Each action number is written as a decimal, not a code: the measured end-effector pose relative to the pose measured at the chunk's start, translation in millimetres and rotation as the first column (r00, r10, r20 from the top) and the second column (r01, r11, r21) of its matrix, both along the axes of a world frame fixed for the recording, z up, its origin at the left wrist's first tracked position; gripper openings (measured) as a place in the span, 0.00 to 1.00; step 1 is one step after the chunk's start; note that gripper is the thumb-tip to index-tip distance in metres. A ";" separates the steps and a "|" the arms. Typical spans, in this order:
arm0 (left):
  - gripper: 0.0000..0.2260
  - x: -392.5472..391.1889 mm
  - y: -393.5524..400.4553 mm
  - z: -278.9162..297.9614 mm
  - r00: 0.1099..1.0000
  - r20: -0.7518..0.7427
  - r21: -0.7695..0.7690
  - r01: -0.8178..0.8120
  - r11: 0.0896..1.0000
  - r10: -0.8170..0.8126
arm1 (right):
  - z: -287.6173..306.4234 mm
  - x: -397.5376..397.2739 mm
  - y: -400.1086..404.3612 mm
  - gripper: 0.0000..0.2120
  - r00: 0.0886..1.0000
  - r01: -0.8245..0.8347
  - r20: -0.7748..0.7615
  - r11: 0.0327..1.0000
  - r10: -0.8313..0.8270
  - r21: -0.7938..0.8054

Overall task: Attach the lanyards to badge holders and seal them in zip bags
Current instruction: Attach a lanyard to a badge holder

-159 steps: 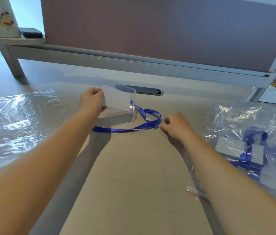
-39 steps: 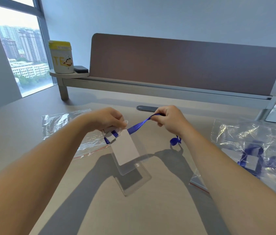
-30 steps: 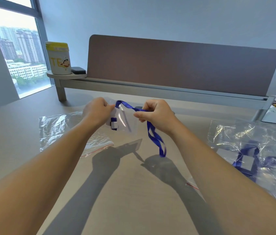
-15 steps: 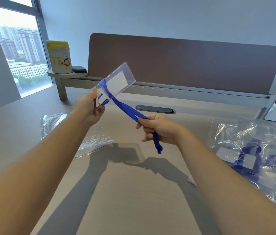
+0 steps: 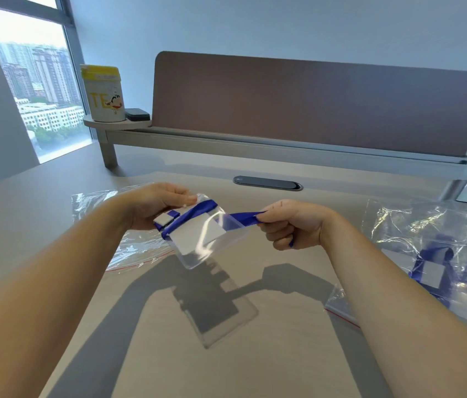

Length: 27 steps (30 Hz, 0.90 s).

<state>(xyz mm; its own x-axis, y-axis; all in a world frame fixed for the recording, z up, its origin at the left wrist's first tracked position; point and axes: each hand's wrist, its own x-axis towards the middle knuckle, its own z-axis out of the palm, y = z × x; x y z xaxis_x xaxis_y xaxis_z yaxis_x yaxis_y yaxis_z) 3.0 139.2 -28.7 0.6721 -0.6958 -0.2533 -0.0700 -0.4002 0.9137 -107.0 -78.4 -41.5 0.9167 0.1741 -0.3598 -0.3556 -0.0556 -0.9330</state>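
Note:
A clear badge holder (image 5: 207,241) with a white card inside hangs in the air above the desk. My left hand (image 5: 156,203) pinches its top end. A blue lanyard (image 5: 190,215) is wound across the holder's upper part and runs behind the plastic to my right hand (image 5: 289,222), which is closed on the strap and pulls it taut to the right. An empty clear zip bag (image 5: 129,248) with a red seal line lies on the desk under my left hand.
At the right lies a pile of zip bags (image 5: 433,254) holding badge holders with blue lanyards. A yellow-lidded tub (image 5: 106,93) and a black block stand on the shelf of the desk divider (image 5: 312,104). A cable slot (image 5: 268,183) sits behind my hands.
My left hand has lowered the badge holder from shelf height to just above the desk. My right hand has carried the lanyard around the holder, so the strap now crosses it.

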 end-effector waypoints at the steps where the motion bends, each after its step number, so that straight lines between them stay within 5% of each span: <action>1: 0.09 2.1 1.4 -1.0 1.000 0.017 0.014 -0.010 1.000 0.009 | 1.1 -0.6 0.1 0.21 1.000 -0.007 0.005 1.000 0.007 0.018; 4: 0.08 3.0 3.4 -1.8 0.999 0.051 0.042 0.010 0.999 -0.012 | 1.0 1.3 1.0 0.22 0.996 0.092 0.007 0.994 -0.092 0.054; 8: 0.10 -3.1 -4.3 0.5 0.980 0.182 0.172 0.046 0.984 -0.078 | 4.4 8.3 14.8 0.12 0.943 0.313 0.169 0.938 -0.288 -0.147; 11: 0.13 -8.3 -18.3 0.6 0.894 0.444 0.193 -0.167 0.967 0.066 | 11.7 14.2 29.7 0.10 0.863 0.462 0.305 0.874 -0.403 -0.153; 14: 0.15 -9.3 -30.0 -1.2 0.778 0.529 0.006 -0.402 0.916 0.338 | 17.7 18.1 46.4 0.10 0.783 0.549 0.489 0.796 -0.384 -0.255; 19: 0.14 -14.7 -36.0 3.6 0.757 0.157 -0.280 -0.582 0.764 0.634 | 16.9 18.9 65.5 0.03 0.696 0.591 0.700 0.679 -0.157 -0.435; 27: 0.10 -16.1 -33.6 7.7 0.708 -0.390 -0.439 -0.705 0.556 0.589 | 7.1 22.5 75.9 0.10 0.537 0.704 0.841 0.516 0.063 -0.488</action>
